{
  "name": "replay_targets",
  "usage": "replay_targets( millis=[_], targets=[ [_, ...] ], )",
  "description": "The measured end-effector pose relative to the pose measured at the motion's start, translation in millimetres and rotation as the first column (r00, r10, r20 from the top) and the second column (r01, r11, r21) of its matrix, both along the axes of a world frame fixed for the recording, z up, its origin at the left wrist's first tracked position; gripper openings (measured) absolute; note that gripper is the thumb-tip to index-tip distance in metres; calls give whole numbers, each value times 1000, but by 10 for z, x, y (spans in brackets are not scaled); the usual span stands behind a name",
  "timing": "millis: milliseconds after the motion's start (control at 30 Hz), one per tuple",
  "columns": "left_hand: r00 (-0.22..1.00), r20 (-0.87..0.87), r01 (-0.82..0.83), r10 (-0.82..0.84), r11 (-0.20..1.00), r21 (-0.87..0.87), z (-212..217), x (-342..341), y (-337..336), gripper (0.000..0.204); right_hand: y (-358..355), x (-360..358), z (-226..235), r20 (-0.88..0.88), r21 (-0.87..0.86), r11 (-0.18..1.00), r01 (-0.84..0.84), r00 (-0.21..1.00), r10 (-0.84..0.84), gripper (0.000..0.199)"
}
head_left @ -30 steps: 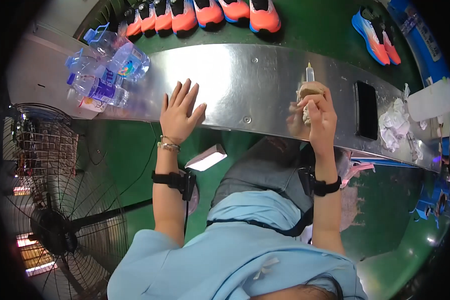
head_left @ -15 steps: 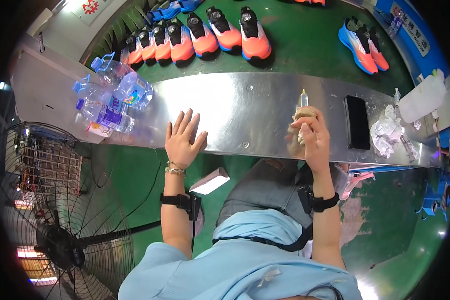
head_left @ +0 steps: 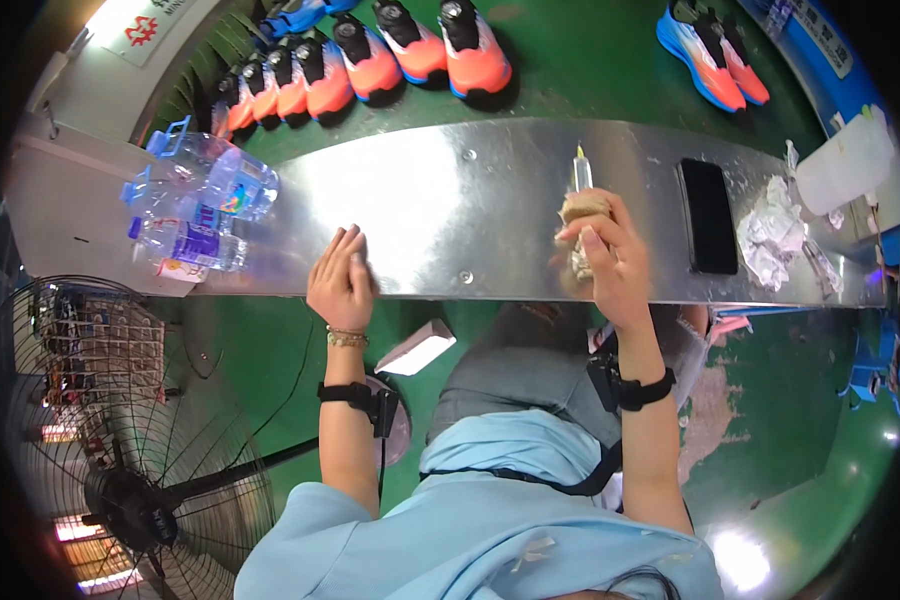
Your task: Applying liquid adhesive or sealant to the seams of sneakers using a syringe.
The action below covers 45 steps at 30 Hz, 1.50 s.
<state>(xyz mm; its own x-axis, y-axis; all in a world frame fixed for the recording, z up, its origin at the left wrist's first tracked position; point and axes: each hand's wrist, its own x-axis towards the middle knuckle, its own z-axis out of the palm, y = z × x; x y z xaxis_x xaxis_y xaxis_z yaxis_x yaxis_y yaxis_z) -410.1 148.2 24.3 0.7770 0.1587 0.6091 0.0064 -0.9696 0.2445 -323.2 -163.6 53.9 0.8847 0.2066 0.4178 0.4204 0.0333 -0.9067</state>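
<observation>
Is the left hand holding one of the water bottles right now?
No: the left hand lies flat on the metal table, empty, with the water bottles off to its left, untouched.

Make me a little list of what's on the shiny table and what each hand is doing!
left hand: flat on the metal table, holding nothing
right hand: gripping a tan rag and a small tube with a yellow tip
near left: clear water bottles
near right: black phone, crumpled foil, white jug
behind table: orange shoes on green belt

A shoe factory: rows of sneakers (head_left: 370, 60) beside a metal workbench (head_left: 450, 200).
</observation>
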Motion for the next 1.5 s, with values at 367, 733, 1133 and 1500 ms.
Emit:
replay_targets(
  millis=[367, 733, 1133, 1500],
  targets=[
    [948, 318, -14, 13, 1000, 1, -105, 103, -59, 22, -7, 14, -35, -7, -2, 1000, -15, 1000, 15, 21],
    [949, 314, -17, 11, 1000, 18, -102, 46, -46, 22, 33, -52, 58, -97, 14, 998, -68, 993, 69, 29],
    [942, 337, -6, -2, 1000, 22, -81, 74, 7, 19, 121, -48, 83, -118, 67, 996, -55, 991, 63, 29],
    [938, 346, -9, 9, 1000, 0, -89, -68, -3, 19, 129, -166, 96, -117, 111, 993, -38, 992, 51, 27]
  ],
)
